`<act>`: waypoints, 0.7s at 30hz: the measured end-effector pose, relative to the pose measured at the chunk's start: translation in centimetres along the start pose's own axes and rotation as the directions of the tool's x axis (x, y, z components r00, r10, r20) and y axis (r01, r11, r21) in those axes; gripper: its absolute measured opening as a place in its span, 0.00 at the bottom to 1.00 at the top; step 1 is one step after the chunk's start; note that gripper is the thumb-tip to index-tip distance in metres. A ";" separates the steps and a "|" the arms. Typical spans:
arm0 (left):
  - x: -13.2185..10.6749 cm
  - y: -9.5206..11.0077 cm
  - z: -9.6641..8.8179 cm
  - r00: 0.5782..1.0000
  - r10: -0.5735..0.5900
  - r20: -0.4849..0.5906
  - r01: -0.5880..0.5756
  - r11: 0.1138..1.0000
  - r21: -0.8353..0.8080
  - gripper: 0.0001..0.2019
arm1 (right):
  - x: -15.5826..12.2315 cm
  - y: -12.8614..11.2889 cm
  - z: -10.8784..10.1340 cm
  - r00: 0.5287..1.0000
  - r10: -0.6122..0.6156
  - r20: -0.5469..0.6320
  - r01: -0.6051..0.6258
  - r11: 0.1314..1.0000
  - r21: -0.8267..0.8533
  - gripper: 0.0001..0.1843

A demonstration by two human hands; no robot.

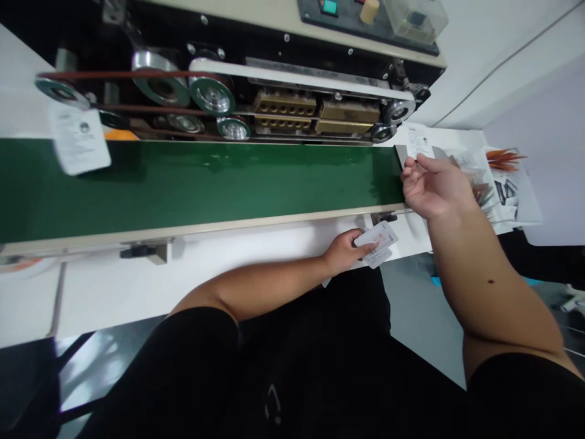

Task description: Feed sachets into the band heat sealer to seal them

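My right hand (434,186) pinches a small white packet (418,141) at the right end of the green conveyor belt (205,180), by the sealer's right-hand rollers (397,113). My left hand (345,250) is below the belt's front edge, closed on a few white packets with red print (379,242). Another white packet (80,141) rides at the belt's far left, blurred by motion, under the left pulley.
The band sealer (256,91) with pulleys, belts and brass blocks runs along the back of the belt, with a control panel (365,18) on top. A pile of loose packets (498,177) lies on the white table to the right. My dark-clothed lap fills the lower frame.
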State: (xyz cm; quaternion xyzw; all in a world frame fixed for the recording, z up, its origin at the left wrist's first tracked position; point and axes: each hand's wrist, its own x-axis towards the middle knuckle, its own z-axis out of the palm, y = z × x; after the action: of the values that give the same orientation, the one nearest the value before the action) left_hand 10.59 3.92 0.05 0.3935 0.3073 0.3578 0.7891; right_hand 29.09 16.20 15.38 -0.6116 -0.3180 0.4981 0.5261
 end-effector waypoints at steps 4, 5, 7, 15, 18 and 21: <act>0.0 0.1 0.0 1.000 -0.003 0.000 0.003 1.000 0.009 0.18 | 0.2 -0.4 1.3 0.991 0.124 -0.056 -0.119 0.990 0.081 0.08; 0.0 0.1 0.0 1.000 -0.002 0.002 0.002 1.000 0.010 0.18 | 0.3 -0.5 1.6 0.993 0.115 -0.030 -0.112 0.991 0.076 0.08; 0.0 0.1 0.0 1.000 0.000 0.007 0.000 1.000 0.003 0.19 | 0.4 -0.5 2.3 0.994 0.096 0.048 -0.099 0.994 0.051 0.10; 0.0 0.2 0.1 1.000 -0.020 0.024 0.021 0.997 -0.076 0.25 | -5.4 -1.8 5.9 0.972 0.191 0.138 -0.196 0.980 0.024 0.05; 0.0 0.5 0.2 0.999 -0.031 0.019 0.032 0.997 -0.070 0.25 | -10.2 -1.6 4.7 0.975 0.109 0.194 -0.111 0.994 -0.001 0.12; 0.0 0.8 0.2 0.999 -0.032 0.012 0.032 0.998 -0.061 0.25 | -14.4 0.4 2.0 0.977 -0.029 0.212 0.039 0.998 -0.045 0.14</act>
State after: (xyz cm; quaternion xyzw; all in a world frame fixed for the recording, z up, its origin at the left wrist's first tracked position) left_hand 10.48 4.15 0.82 0.3660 0.2983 0.3523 0.8080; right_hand 22.79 3.62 19.04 -0.5623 -0.3944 0.5433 0.4828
